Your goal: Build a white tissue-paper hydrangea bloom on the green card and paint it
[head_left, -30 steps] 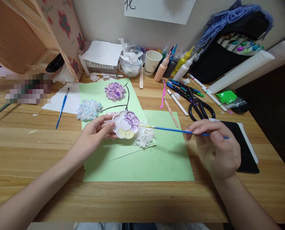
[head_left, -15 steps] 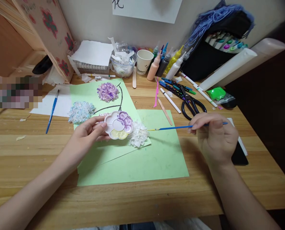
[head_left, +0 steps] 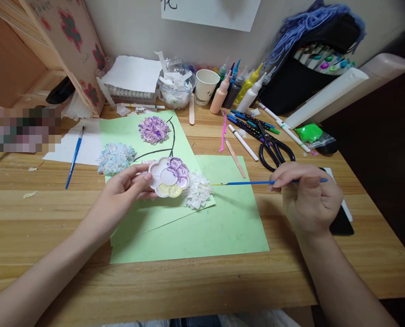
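Observation:
Between thumb and fingers, my left hand holds a white flower-shaped paint palette with purple and yellow paint in its wells. My right hand pinches a thin blue paintbrush, held almost level. Its yellow tip is at the right side of a white paper flower; whether it touches cannot be made out. The flower lies on green paper, beside the palette. Farther up are a purple paper flower, a pale blue one and drawn black stems. The palette partly hides another pinkish flower.
A second blue brush rests on white paper at left. Black scissors, pens and wooden sticks lie to the right. Along the wall stand a paper cup, a bowl of paper scraps and several paint bottles.
My right hand and the paintbrush have shifted slightly right, so the brush tip is a little farther right at the white flower. My left hand and the palette have hardly moved.

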Motion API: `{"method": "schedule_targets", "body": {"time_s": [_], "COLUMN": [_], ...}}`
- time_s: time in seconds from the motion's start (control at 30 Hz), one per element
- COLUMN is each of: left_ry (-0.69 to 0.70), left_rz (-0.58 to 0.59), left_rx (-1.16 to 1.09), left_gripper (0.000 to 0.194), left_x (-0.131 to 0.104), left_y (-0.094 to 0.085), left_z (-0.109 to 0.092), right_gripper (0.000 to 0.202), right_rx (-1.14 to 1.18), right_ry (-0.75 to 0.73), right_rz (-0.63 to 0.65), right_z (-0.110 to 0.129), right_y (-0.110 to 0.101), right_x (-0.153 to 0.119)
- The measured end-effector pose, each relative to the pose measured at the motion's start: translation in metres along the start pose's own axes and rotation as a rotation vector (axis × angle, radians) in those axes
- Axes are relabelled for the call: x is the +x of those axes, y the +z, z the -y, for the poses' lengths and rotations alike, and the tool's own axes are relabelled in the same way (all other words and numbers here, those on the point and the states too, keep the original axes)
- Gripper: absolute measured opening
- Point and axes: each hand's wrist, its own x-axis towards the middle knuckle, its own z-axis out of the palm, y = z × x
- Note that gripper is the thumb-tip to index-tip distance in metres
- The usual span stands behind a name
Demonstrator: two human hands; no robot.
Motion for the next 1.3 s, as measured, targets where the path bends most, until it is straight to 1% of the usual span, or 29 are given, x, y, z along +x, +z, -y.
{"method": "schedule_targets", "body": {"time_s": [0.07, 0.17, 0.33, 0.47, 0.63, 0.77, 0.9, 1.03, 1.07, 1.2, 1.3], "left_ry": [0.003, 0.004, 0.007, 0.000, 0.008, 0.008, -0.003, -0.004, -0.005, -0.017, -0.023], "left_rz": [0.001, -0.001, 0.004, -0.003, 0.005, 0.009, 0.003, 0.009, 0.011, 0.028, 0.038], "left_rx": [-0.001, -0.001, -0.007, 0.003, -0.007, -0.007, 0.004, -0.004, -0.013, -0.048, -0.058], "left_gripper": [0.041, 0.041, 0.041, 0.042, 0.043, 0.044, 0.047, 0.048, 0.048, 0.047, 0.046], "left_x": [-0.0002, 0.0003, 0.0011, 0.0006, -0.0011, -0.0018, -0.0013, -0.0013, -0.0015, -0.0023, -0.0022], "left_y": [-0.0002, -0.0006, -0.0009, -0.0011, -0.0017, -0.0009, -0.0006, -0.0012, -0.0014, -0.0017, -0.0022], "left_z": [0.0004, 0.0004, 0.0000, 0.0006, 0.0018, 0.0001, -0.0017, -0.0018, -0.0018, -0.0021, -0.0021], "right_gripper": [0.031, 0.031, 0.032, 0.032, 0.035, 0.033, 0.034, 0.034, 0.034, 0.034, 0.034], "right_rx": [-0.010, -0.025, -0.007, -0.021, -0.012, -0.028, -0.002, -0.019, -0.024, -0.004, -0.030], "right_ry": [-0.024, -0.020, -0.058, -0.078, -0.155, -0.157, -0.170, -0.171, -0.174, -0.183, -0.169], "right_rz": [0.005, 0.042, -0.028, 0.024, -0.049, -0.002, -0.061, 0.005, 0.008, -0.045, -0.001], "right_z": [-0.0011, -0.0020, -0.0033, -0.0044, -0.0043, -0.0043, -0.0040, -0.0037, -0.0036, -0.0025, -0.0013], "right_y": [0.0002, 0.0004, -0.0015, -0.0023, -0.0016, -0.0018, -0.0028, -0.0037, -0.0039, -0.0046, -0.0046], "right_x": [-0.0005, -0.0013, -0.0009, -0.0003, 0.0003, 0.0002, 0.0005, 0.0008, 0.0009, 0.0011, 0.0011]}}
